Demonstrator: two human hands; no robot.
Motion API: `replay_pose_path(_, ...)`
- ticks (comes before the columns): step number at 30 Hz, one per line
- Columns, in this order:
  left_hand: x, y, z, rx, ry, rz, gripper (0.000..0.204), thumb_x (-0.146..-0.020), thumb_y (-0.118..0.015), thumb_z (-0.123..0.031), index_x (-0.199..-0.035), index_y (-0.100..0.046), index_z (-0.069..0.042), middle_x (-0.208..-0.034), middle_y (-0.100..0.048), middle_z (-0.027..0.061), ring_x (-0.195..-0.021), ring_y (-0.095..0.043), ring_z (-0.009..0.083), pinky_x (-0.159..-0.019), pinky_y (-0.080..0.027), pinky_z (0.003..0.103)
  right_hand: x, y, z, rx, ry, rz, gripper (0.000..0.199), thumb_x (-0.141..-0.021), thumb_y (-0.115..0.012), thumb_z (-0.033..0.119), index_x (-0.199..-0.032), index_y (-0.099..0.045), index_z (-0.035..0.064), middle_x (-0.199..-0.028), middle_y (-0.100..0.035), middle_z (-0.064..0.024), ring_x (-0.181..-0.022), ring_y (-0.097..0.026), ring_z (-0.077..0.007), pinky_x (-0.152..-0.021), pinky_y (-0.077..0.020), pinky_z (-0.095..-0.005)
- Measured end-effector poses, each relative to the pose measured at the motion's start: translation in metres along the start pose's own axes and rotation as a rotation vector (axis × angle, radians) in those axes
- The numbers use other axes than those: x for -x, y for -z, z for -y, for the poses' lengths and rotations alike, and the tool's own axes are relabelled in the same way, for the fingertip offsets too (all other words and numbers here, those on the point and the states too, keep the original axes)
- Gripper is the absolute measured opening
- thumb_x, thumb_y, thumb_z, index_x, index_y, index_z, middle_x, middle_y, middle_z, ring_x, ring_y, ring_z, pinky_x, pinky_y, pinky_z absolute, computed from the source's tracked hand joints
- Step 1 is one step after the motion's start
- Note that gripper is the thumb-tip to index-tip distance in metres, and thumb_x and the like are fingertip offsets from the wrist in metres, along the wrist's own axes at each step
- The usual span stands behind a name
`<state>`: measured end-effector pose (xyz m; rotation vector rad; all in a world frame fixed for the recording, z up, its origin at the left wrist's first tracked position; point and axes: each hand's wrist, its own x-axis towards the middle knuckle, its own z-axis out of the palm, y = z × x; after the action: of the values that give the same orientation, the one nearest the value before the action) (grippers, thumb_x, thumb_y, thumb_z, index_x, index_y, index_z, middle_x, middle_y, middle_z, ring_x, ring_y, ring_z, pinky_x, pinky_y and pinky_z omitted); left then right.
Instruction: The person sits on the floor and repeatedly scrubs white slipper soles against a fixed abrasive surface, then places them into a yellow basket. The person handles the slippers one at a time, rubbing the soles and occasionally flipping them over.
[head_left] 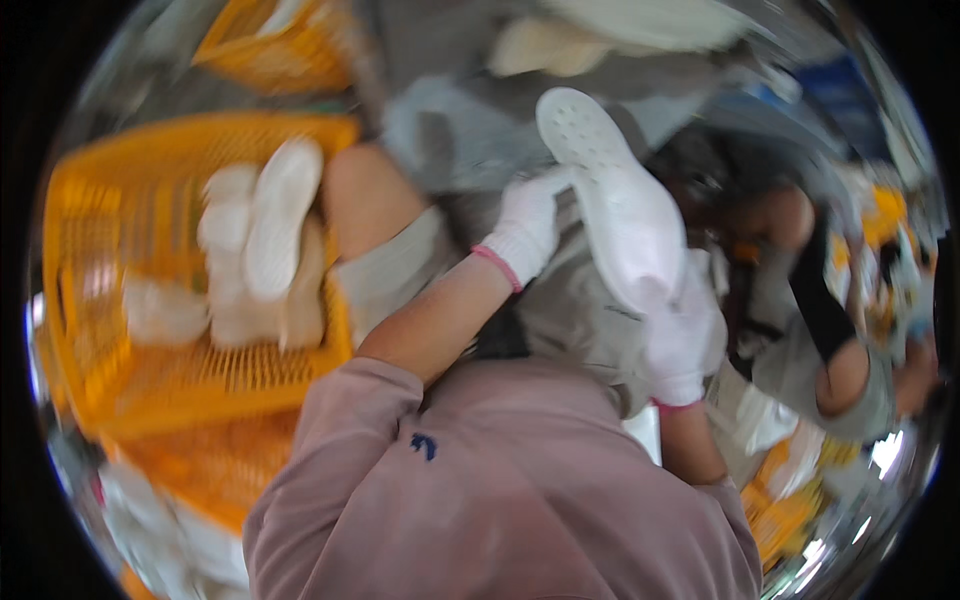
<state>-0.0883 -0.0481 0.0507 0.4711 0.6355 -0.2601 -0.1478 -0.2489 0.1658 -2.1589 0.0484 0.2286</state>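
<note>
The step in hand looks like handling a single white shoe (615, 200), raised in front of the body above the lap of the grey shorts (580, 320); its holed toe points far and slightly left, its heel end lies near and to the right. The right hand (685, 335), in a white glove, grasps the shoe at that heel end and seems to bear its weight; how far the fingers reach into the opening is hidden by blur. The left hand (527, 225), gloved likewise, is at the shoe's left edge, with its fingertips seemingly touching the side behind the toe; whether they pinch it or only rest there, I cannot tell.

To the left, beyond the bare knee (370, 190), stands a yellow basket (200, 123); several pale pieces (228, 215) lie in its right half, with a longer white piece (285, 220) over them; a second basket (312, 65) sits farther off. On the right is a co-worker's dark sleeve (820, 285), well apart from both hands.

Any next move, I judge, calls for a firm right grip at the heel; turning the shoe would want the left hand steadying its side.
</note>
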Motion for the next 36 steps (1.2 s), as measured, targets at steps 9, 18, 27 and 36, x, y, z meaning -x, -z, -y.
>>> replay_pose_path(9, -0.062, -0.077, 0.016, -0.135, -0.200, 0.169, 0.034, -0.100, -0.067, -0.019, -0.128, -0.063, 0.000, -0.116, -0.071, 0.0096, -0.107, -0.069, 0.0255, -0.097, -0.057, 0.040, -0.023, 0.006, 0.024, 0.010, 0.111, -0.267, 0.051, -0.097, -0.061, 0.014, -0.144, -0.054, -0.0032, -0.121, -0.069, -0.0250, -0.111, -0.070, -0.0341, -0.091, -0.0552, -0.0432)
replay_pose_path(18, -0.096, -0.009, -0.115, -1.224, -0.444, -0.222, 0.051, -0.102, -0.069, -0.026, -0.141, -0.060, 0.005, -0.143, -0.062, 0.0145, -0.127, -0.060, 0.0226, -0.108, -0.046, 0.035, -0.203, -0.040, 0.043, 0.159, 0.389, -0.314, 0.027, -0.095, -0.059, 0.022, -0.100, -0.071, -0.0020, -0.090, -0.074, -0.0264, -0.092, -0.073, -0.0453, -0.085, -0.0578, -0.0515)
replay_pose_path(27, -0.079, -0.038, -0.036, -1.525, -0.968, 0.363, 0.028, -0.095, -0.067, -0.026, -0.103, -0.071, 0.001, -0.092, -0.072, 0.0192, -0.084, -0.071, 0.0359, -0.076, -0.056, 0.043, -0.146, -0.053, 0.038, 0.095, 0.168, -0.075, 0.044, -0.094, -0.067, 0.035, -0.117, -0.065, -0.0023, -0.110, -0.070, -0.0273, -0.102, -0.070, -0.0446, -0.090, -0.0561, -0.0509)
replay_pose_path(36, -0.148, -0.034, -0.094, 2.230, 0.359, 0.105, 0.055, -0.108, -0.051, -0.048, -0.140, -0.061, -0.004, -0.138, -0.065, 0.0148, -0.132, -0.056, 0.0275, -0.108, -0.046, 0.039, -0.189, -0.045, 0.041, -0.058, 0.160, -0.445, 0.058, -0.086, -0.071, 0.030, -0.128, -0.065, -0.0083, -0.120, -0.070, -0.0320, -0.115, -0.068, -0.0466, -0.101, -0.0547, -0.0476)
